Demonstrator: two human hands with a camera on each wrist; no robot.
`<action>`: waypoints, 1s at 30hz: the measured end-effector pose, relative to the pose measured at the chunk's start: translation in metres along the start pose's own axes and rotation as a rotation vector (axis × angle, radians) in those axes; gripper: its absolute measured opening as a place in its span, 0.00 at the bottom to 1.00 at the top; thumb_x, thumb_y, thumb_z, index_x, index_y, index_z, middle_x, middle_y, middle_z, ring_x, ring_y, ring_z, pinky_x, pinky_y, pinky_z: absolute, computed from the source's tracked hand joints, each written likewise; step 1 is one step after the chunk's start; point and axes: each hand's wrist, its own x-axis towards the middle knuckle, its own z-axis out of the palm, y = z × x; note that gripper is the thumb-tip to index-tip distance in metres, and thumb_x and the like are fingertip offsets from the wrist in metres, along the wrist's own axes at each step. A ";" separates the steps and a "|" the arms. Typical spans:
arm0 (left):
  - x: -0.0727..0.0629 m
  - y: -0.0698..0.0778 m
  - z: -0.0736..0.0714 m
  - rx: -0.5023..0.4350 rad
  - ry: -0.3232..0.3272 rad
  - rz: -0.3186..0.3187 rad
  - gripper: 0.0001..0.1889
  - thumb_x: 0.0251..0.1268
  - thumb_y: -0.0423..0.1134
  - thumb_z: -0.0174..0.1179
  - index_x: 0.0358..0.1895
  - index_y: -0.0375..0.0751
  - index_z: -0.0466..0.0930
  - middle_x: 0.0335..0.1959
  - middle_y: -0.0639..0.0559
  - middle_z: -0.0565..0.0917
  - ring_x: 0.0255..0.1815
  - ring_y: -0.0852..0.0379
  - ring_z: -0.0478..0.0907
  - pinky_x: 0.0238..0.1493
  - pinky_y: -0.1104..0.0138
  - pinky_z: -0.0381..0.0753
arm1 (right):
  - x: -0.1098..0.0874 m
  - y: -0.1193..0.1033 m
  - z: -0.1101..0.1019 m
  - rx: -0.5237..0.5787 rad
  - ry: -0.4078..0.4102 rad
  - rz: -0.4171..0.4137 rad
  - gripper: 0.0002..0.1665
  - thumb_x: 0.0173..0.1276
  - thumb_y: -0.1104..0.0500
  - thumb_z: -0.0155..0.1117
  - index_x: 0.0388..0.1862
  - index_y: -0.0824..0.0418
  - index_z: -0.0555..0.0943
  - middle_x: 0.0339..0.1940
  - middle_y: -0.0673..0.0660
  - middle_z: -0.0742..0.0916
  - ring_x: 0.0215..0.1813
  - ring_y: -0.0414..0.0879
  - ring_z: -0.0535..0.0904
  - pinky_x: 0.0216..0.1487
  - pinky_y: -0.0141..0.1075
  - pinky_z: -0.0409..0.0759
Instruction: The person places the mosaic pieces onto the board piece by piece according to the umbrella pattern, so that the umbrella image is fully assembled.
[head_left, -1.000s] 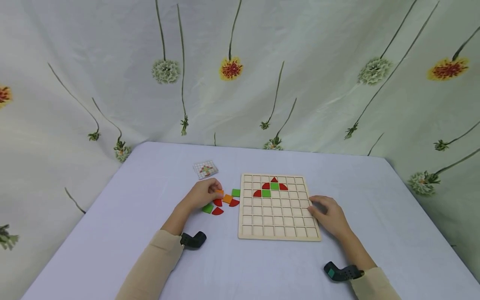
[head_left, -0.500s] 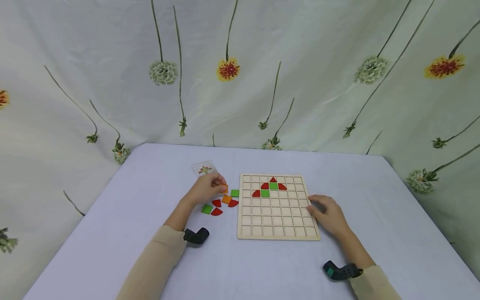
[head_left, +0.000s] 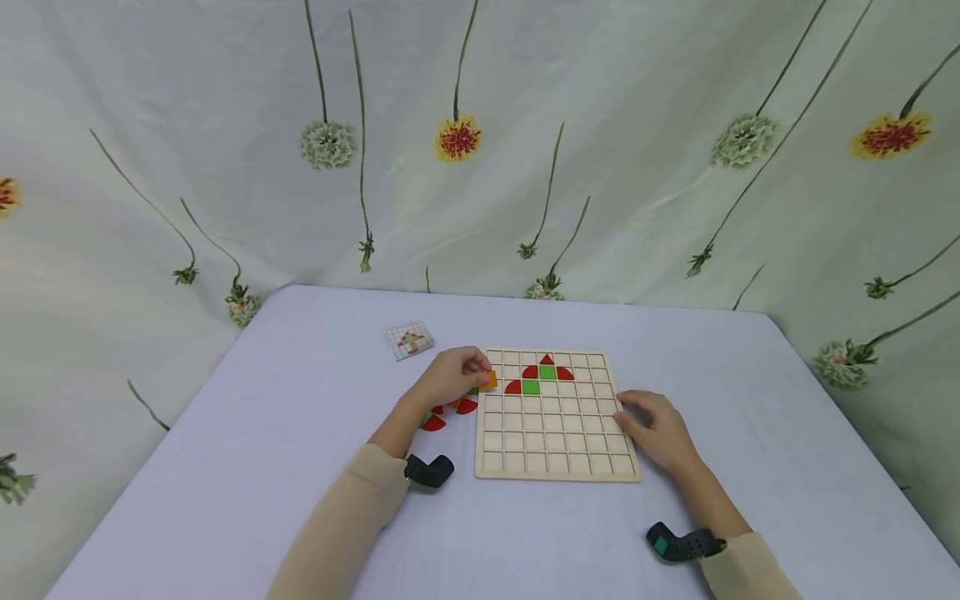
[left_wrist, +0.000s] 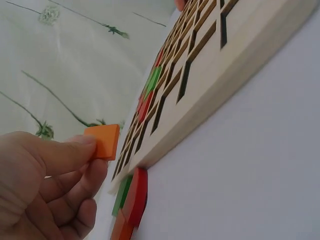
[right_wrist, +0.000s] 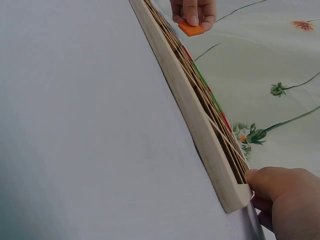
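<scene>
In the head view my left hand pinches an orange square tile over the left edge of the wooden grid board. The left wrist view shows this tile raised between thumb and fingers, apart from the board. On the board sit red pieces and green squares near the far side. My right hand holds the board's right edge; in the right wrist view its thumb lies at the rim near the corner.
Loose red quarter-round pieces lie left of the board, with green and orange ones partly hidden by my left hand. A small pattern card lies further back at left. A flowered cloth hangs behind the table.
My left hand has lifted the orange square tile from the loose pieces and carried it right to the board's left edge, uncovering the pattern card. My right hand stays at the board's edge.
</scene>
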 end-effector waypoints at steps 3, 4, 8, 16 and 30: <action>0.003 0.006 0.007 -0.027 -0.015 0.027 0.03 0.65 0.35 0.63 0.40 0.43 0.80 0.33 0.53 0.80 0.34 0.55 0.74 0.38 0.66 0.76 | 0.000 0.000 0.000 0.000 0.002 -0.001 0.22 0.66 0.58 0.66 0.55 0.70 0.80 0.58 0.70 0.80 0.65 0.66 0.69 0.65 0.59 0.62; 0.004 0.008 0.009 -0.032 -0.019 0.046 0.03 0.65 0.35 0.63 0.39 0.43 0.80 0.33 0.53 0.80 0.34 0.55 0.75 0.38 0.66 0.76 | 0.000 0.000 0.000 -0.002 0.003 -0.001 0.22 0.66 0.59 0.66 0.55 0.70 0.80 0.58 0.69 0.80 0.65 0.65 0.68 0.65 0.59 0.62; 0.009 0.015 0.018 -0.046 -0.035 0.111 0.03 0.64 0.33 0.63 0.38 0.42 0.80 0.33 0.54 0.81 0.34 0.57 0.75 0.40 0.66 0.76 | 0.000 0.000 0.001 -0.003 0.005 0.000 0.21 0.67 0.60 0.66 0.55 0.70 0.80 0.58 0.69 0.80 0.65 0.65 0.68 0.65 0.59 0.62; 0.017 0.029 0.032 -0.068 -0.090 0.111 0.03 0.66 0.33 0.63 0.41 0.41 0.80 0.35 0.53 0.81 0.37 0.56 0.77 0.43 0.65 0.77 | 0.000 0.001 0.001 0.001 0.006 0.001 0.21 0.66 0.60 0.66 0.55 0.70 0.80 0.58 0.69 0.80 0.65 0.65 0.68 0.65 0.59 0.62; 0.027 0.042 0.053 0.022 -0.093 0.197 0.03 0.65 0.32 0.63 0.40 0.42 0.81 0.34 0.55 0.82 0.38 0.59 0.77 0.43 0.67 0.76 | 0.000 0.001 0.000 0.007 0.000 -0.009 0.21 0.66 0.60 0.66 0.54 0.70 0.80 0.58 0.69 0.80 0.65 0.65 0.69 0.64 0.59 0.62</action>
